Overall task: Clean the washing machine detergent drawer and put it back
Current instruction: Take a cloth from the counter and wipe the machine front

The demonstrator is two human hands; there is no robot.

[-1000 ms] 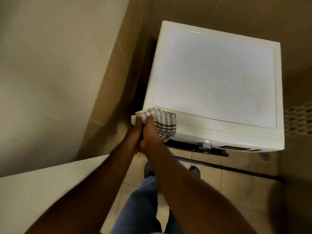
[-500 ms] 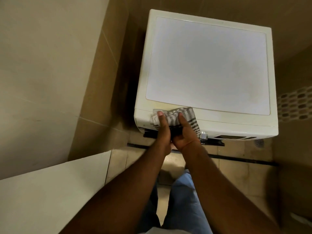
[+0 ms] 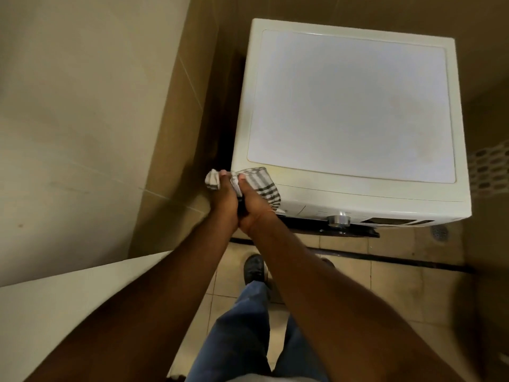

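Two hands meet at the front left corner of the washing machine (image 3: pixel 352 106), and I see them from above through the head camera. The left hand (image 3: pixel 224 201) and the right hand (image 3: pixel 254 208) are pressed side by side, and both grip the same checked cloth (image 3: pixel 259 183) (white with dark grey stripes). The fingers of each hand are curled around the cloth and clamped on it; one bunched end of the cloth comes out to the left, beyond the left fingertips (image 3: pixel 223 173), and the rest hangs over the machine's top front edge, to the right of the right hand. Between the two palms there is something narrow and dark, but I cannot tell what it is. The detergent drawer itself I cannot make out; if it is there, the hands and the cloth hide it, at the left end of the front panel.

On the front panel, to the right of the hands, a silver knob (image 3: pixel 338 217) stands out, and beside it is a dark display (image 3: pixel 391 221). Below the arms I see blue trousers (image 3: pixel 242 334) and one black shoe (image 3: pixel 254 267) on the tiled floor (image 3: pixel 371 293). A white surface (image 3: pixel 55 312) is at the lower left, against the beige wall (image 3: pixel 68 119).
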